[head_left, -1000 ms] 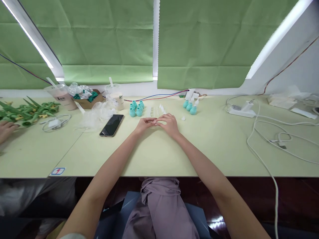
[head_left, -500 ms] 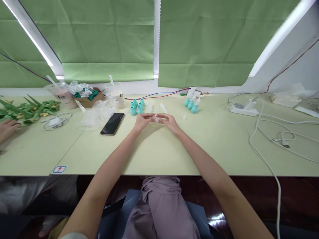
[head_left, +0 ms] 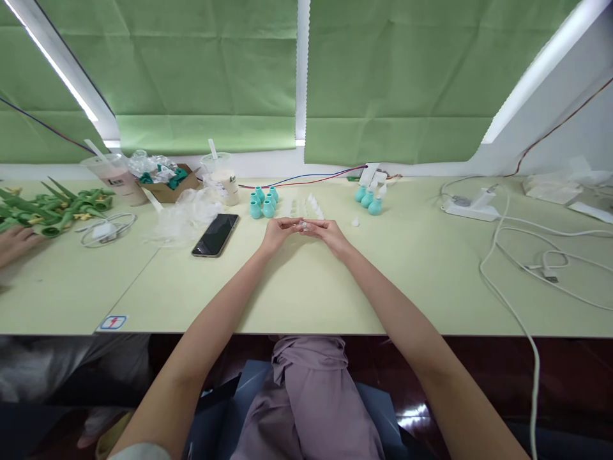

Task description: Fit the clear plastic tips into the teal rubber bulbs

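Between the fingertips of both hands is a small white piece (head_left: 303, 225), mostly covered, its kind too small to make out. My left hand (head_left: 279, 232) pinches it from the left, and my right hand (head_left: 330, 234) pinches it from the right. Just behind the hands lie rows of small white pointed pieces (head_left: 314, 206). Several turquoise bulb-shaped bottles (head_left: 256, 209) with open necks stand behind my left hand. Farther right are 3 more turquoise bottles (head_left: 375, 206), at least one with a white tip on it. One loose white tip (head_left: 355, 222) lies right of my right hand.
A phone (head_left: 215, 235), crumpled clear plastic (head_left: 184, 217), drink cups (head_left: 225, 182) and a small cardboard box (head_left: 170, 191) are to the left. Another person's hand (head_left: 19, 243) rests by green artificial stems (head_left: 62, 207). A power strip (head_left: 472, 209) and white cables (head_left: 495, 268) lie right.
My hands have drawn closer together, the fingers now covering more of the small white piece. The camera view has shifted slightly.
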Demonstrator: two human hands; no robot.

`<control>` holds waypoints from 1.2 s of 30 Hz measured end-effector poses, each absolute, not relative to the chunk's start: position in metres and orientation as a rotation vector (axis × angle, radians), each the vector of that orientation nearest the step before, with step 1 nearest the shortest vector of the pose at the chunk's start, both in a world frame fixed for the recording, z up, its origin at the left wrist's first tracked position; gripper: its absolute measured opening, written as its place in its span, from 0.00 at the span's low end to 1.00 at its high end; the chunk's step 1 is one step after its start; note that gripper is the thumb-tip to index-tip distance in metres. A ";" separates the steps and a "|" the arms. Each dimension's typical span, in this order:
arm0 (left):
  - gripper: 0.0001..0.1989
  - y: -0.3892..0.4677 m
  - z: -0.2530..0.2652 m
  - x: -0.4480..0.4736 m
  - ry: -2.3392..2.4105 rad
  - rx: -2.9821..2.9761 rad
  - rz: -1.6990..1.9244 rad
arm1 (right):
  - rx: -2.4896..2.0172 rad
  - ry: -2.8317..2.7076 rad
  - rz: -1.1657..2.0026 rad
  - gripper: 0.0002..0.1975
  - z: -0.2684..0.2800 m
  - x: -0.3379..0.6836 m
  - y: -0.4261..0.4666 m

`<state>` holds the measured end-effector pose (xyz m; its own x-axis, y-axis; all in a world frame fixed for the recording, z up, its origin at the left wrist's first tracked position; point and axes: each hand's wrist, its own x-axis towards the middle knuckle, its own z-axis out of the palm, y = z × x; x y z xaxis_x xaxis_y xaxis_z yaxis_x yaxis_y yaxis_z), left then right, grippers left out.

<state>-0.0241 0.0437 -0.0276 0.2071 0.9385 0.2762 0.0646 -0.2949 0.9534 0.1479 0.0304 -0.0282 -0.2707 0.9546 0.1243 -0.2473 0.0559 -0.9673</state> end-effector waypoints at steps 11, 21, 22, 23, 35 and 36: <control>0.17 0.040 -0.023 -0.022 0.965 1.617 1.289 | -0.864 -1.230 1.391 0.17 -0.024 0.141 0.027; 0.13 0.036 -0.019 -0.022 1.020 1.732 1.336 | -0.930 -1.251 1.472 0.19 -0.022 0.145 0.024; 0.13 0.035 -0.018 -0.021 1.029 1.752 1.337 | -0.930 -1.254 1.469 0.19 -0.022 0.145 0.024; 0.12 0.035 -0.018 -0.021 1.038 1.770 1.337 | -0.927 -1.258 1.459 0.20 -0.022 0.145 0.024; 0.13 0.030 -0.016 -0.017 1.066 1.742 1.368 | -0.887 -1.324 1.230 0.20 -0.021 0.139 0.024; 0.13 0.030 -0.016 -0.018 1.059 1.735 1.373 | -0.879 -1.319 1.263 0.21 -0.020 0.140 0.024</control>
<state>-0.0176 0.0302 -0.0162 0.1144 0.8967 0.4276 0.1857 -0.4421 0.8775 0.1400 0.0239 -0.0205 -0.1696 0.9661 0.1949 -0.1529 0.1696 -0.9736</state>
